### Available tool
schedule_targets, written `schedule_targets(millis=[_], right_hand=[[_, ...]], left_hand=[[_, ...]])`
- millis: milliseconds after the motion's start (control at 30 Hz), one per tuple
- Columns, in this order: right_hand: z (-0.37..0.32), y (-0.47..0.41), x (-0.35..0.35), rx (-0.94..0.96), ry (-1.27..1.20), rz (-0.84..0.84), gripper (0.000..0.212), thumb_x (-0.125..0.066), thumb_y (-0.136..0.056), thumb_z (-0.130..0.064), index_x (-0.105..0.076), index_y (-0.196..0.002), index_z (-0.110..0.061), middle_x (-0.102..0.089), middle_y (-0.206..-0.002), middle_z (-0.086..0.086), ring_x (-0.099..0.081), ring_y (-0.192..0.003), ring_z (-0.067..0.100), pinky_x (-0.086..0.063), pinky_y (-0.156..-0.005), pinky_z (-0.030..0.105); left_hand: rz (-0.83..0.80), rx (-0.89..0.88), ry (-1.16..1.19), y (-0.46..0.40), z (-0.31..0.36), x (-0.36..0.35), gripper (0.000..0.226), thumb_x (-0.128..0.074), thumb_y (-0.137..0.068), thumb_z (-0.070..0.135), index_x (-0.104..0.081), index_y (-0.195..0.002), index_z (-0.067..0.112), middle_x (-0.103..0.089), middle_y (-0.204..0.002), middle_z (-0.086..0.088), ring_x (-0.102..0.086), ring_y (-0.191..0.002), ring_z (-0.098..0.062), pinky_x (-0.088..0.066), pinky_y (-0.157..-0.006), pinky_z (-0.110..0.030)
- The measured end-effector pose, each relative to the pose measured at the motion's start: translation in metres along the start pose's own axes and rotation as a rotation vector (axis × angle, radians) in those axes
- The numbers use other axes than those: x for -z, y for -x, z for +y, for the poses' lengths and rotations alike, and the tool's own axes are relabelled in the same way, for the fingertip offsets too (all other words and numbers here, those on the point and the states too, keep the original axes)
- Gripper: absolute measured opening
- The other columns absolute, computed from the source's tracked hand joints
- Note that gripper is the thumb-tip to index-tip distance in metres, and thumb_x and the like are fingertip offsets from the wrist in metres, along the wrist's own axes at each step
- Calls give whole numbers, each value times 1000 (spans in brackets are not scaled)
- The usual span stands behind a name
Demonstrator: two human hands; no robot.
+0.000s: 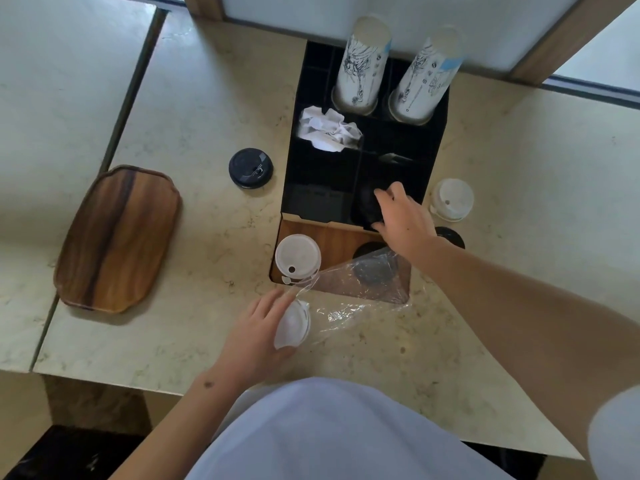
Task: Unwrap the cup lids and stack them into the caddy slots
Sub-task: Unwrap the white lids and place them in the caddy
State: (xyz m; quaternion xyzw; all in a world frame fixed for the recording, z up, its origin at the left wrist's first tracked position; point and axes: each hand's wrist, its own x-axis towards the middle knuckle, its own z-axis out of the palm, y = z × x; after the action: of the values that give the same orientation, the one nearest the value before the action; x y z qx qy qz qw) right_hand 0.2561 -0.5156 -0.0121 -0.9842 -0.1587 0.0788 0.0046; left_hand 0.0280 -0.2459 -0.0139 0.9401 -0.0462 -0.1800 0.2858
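head view, standing at a marble-look worktop (214, 109): a person leans over a black divided caddy (434, 133) at about 12 o'clock. the right hand (403, 216) reaches into the caddy's near right slot, fingers curled round a stack of black lids (369, 206) being set down there. the left hand (258, 327), at 6 o'clock, grips a white lid (294, 323) at its edge, close to the crumpled clear wrap (363, 296) lying open just in front of the caddy. through the wrap a dark lid (374, 271) shows, not yet freed. one more white lid (298, 258) sits on the wooden base at the caddy's near left corner, another white lid (452, 199) lies at 3 o'clock beside the caddy, and a loose black lid (251, 167) lies at 9 o'clock of it. two tall paper cup stacks (363, 67) stand upturned in the far slots, with crumpled white paper (329, 128) in a middle one. a wooden tray (117, 237) rests well off at 9 o'clock.

these lids look light, thin and springy, likely to flex or skate on the smooth stone; a pinch across the rim seems the safest hold. the film is limp and clingy, best peeled from a loose edge.
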Motion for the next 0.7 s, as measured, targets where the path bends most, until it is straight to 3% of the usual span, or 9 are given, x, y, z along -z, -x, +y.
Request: schedule_targets(millis=[167, 267, 400, 500, 600, 700], right_hand=[[-1, 6, 4, 7, -69, -38, 53, -74, -90, -22, -52, -137, -13, -49, -126, 9, -67, -89, 26, -58, -72, 37], [-5, 18, 14, -55, -263, 40, 44, -69, -93, -20, -55, -134, -14, -53, -125, 7, -67, -87, 22, -60, -74, 37], [-2, 55, 27, -174, -491, 159, 20, -61, -95, -15, -64, -115, -16, -63, -103, -2, -62, -83, 11, -54, -71, 25], [3, 107, 21, -344, -613, 97, 11, -60, -96, -15, -67, -101, -22, -65, -85, -13, -59, -77, 0, -41, -66, 12], [-2, 157, 3, -420, -673, -35, 16, -58, -98, -13, -65, -88, -24, -63, -76, -13, -60, -74, 3, -41, -62, 16], [-5, 174, -10, -523, -778, -136, 19, -52, -99, -6, -68, -93, -15, -65, -79, -3, -63, -78, 10, -41, -61, 18]], left_hand=[[-8, 25, 8, 1, 1, 0, 98, -85, -76, 39, -31, -157, 28, -32, -163, 3, -37, -142, -25, -46, -105, -44], [2, 12, 3, 2, 1, -1, 98, -86, -75, 38, -32, -156, 27, -33, -162, 3, -36, -143, -24, -46, -105, -43], [37, -72, -41, 3, 0, 0, 96, -90, -72, 35, -41, -153, 17, -42, -158, -3, -35, -143, -25, -44, -110, -47], [33, -104, -78, 6, -2, 1, 99, -90, -72, 39, -38, -155, 20, -38, -162, -2, -27, -149, -29, -40, -114, -53], [16, -25, -21, 13, -2, 1, 96, -81, -78, 53, -33, -157, 27, -28, -166, 1, -16, -155, -29, -25, -119, -49], [187, 236, 197, 20, -3, 1, 73, -73, -89, 48, -44, -149, 19, -45, -151, -3, -38, -139, -25, -33, -111, -40]])
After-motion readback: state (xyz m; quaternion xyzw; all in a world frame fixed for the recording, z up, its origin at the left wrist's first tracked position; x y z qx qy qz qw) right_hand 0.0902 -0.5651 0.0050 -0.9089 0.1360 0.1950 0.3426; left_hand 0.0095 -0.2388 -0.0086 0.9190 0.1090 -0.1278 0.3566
